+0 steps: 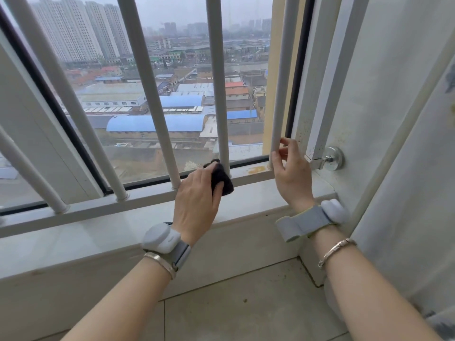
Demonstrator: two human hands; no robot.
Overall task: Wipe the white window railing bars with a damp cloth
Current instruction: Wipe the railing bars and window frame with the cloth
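Note:
Several white railing bars stand upright in front of the window, set into the bottom rail (98, 207). My left hand (197, 200) grips a dark cloth (221, 179) and presses it against the foot of one bar (218, 82). My right hand (289, 171) holds the lower end of the rightmost bar (280, 94), thumb and fingers curled round it. Both wrists wear white trackers on grey straps and a bangle.
A white sill (73, 239) runs below the rail. A round metal mount (332, 158) fixes a square white post (325, 94) to the right wall. A yellowish stain (256, 170) marks the rail. Tiled floor (246, 303) lies below.

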